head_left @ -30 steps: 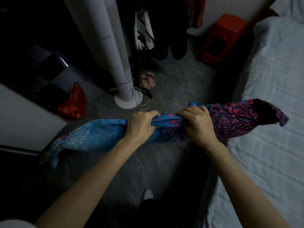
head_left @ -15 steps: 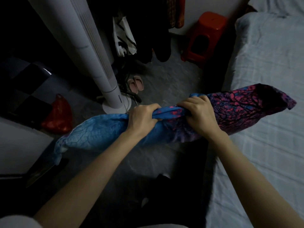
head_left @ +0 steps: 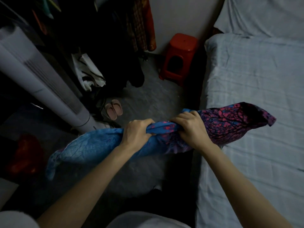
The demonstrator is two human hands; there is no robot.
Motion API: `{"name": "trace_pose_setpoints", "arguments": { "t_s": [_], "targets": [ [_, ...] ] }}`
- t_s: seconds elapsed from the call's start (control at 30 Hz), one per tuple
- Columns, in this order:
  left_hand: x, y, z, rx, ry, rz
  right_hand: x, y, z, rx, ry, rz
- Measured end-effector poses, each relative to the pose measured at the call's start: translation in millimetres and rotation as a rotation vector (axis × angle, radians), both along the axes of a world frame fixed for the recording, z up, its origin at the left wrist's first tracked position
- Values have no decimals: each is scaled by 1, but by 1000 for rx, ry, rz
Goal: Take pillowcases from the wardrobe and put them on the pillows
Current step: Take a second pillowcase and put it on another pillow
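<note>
Both hands grip the bunched pillowcase (head_left: 92, 145), hiding its middle.

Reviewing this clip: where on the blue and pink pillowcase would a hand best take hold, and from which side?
The bunched middle, from above, looks best. The pillowcase is gathered into a narrow roll there, thin enough for fingers to wrap round, while both ends flare wide and loose. The left hand and right hand already grip it that way, knuckles up, side by side.

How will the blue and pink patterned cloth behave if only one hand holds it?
The blue and pink patterned cloth is probably floppy: its free ends droop beyond the left hand and right hand. It seems light, and bunches easily inside each grip.
</note>
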State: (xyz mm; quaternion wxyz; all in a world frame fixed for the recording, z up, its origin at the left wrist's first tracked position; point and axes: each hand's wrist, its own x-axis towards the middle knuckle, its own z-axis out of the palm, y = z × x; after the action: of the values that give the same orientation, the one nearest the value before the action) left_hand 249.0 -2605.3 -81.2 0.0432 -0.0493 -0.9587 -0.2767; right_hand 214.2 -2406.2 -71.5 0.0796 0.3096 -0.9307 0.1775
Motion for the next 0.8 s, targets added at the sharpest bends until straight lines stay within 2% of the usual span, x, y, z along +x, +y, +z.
{"name": "trace_pose_setpoints", "arguments": {
  "t_s": [0.37, 0.8],
  "targets": [
    [-171, 42, 15, 38, 18, -112, -147, 46, 15, -24, 62, -115],
    [-405, 84, 31, 96, 79, -353, -336, 90, 39, 0, 157, -330]
  ]
}}
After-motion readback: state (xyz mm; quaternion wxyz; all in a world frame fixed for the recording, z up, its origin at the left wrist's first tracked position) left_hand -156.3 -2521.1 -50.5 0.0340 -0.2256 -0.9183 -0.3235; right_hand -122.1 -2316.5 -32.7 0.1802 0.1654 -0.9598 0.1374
